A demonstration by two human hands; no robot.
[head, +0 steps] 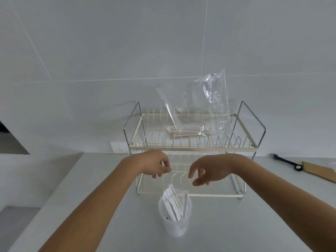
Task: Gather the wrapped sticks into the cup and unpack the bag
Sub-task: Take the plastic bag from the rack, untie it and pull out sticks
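Note:
A translucent white cup (175,222) stands on the counter in front of the rack, with several white wrapped sticks (175,202) upright inside it. A clear plastic bag (198,106) lies on the rack's upper tier, its top leaning against the wall, and more wrapped sticks (183,132) lie in its lower end. My left hand (154,165) and my right hand (207,170) hover side by side above the cup, in front of the lower tier. Both have loosely curled fingers and hold nothing.
The two-tier cream wire dish rack (192,145) stands against the tiled wall. A wall socket (119,147) is behind its left side. A black-handled tool (287,161) and a wooden piece (320,171) lie at the right. The counter's left edge (54,188) drops away.

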